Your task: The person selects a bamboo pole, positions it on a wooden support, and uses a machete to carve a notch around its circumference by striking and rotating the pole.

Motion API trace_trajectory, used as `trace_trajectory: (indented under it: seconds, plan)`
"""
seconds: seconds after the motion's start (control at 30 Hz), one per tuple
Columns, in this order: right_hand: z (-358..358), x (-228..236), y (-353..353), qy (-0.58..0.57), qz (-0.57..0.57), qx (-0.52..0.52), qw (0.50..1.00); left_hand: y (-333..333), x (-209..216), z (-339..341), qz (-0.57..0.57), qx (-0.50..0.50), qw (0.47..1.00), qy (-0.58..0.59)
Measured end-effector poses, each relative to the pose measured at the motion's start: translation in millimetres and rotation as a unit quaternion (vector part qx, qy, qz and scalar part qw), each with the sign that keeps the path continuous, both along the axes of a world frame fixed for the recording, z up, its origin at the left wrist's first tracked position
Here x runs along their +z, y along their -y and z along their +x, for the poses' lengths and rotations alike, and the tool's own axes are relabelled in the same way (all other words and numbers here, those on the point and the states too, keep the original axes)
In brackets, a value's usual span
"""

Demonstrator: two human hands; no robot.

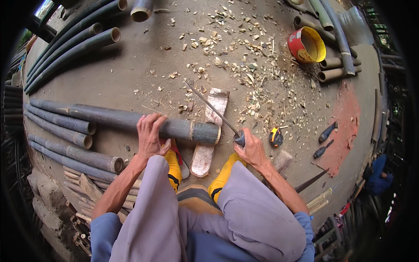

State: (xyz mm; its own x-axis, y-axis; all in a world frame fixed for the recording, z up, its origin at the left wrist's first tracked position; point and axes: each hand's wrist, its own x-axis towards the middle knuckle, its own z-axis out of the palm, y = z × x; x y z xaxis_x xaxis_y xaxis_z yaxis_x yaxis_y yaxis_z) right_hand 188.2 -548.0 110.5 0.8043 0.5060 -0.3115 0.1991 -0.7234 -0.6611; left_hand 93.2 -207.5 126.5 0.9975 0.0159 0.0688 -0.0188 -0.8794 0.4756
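A thick dark bamboo pole (pixel 179 128) lies crosswise in front of me, its cut right end resting over a pale hewn wood block (pixel 203 160). My left hand (pixel 150 133) grips the pole from above, fingers over the top and thumb on the near side. In my closed right hand (pixel 252 150) is the dark handle of a tool with a long, narrow blade (pixel 209 105). That blade slants up and left, beyond the pole's cut end; whether it is a saw or a knife I cannot make out. A yellow-and-black tape measure (pixel 275 136) lies right of this hand.
Several bamboo poles (pixel 74 153) lie at left, more (pixel 98 39) at far left. Wood chips (pixel 253 83) litter the ground ahead. A red-and-yellow tin (pixel 307 45) lies tipped at far right, near bamboo pieces (pixel 339 74). Two dark-handled tools (pixel 326 132) lie near a reddish patch (pixel 345 126).
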Motion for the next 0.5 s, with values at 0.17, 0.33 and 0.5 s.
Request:
trace_trajectory:
  seconds: [0.17, 0.33, 0.5]
  plan:
    - [9.8, -29.4, 9.5, 0.207, -0.076, 0.053, 0.974, -62.7, -35.1, -40.0, -0.167, 0.535, 0.828, 0.032]
    - [17.4, -21.5, 4.8, 0.206, -0.094, 0.043, 0.973, -129.9, -58.2, -33.1, -0.665, 0.585, 0.465, 0.007]
    - [40.2, 82.2, -43.1, 0.027, 0.074, 0.052, 0.996, -114.8, -36.5, -20.2, -0.725, 0.541, 0.426, -0.003]
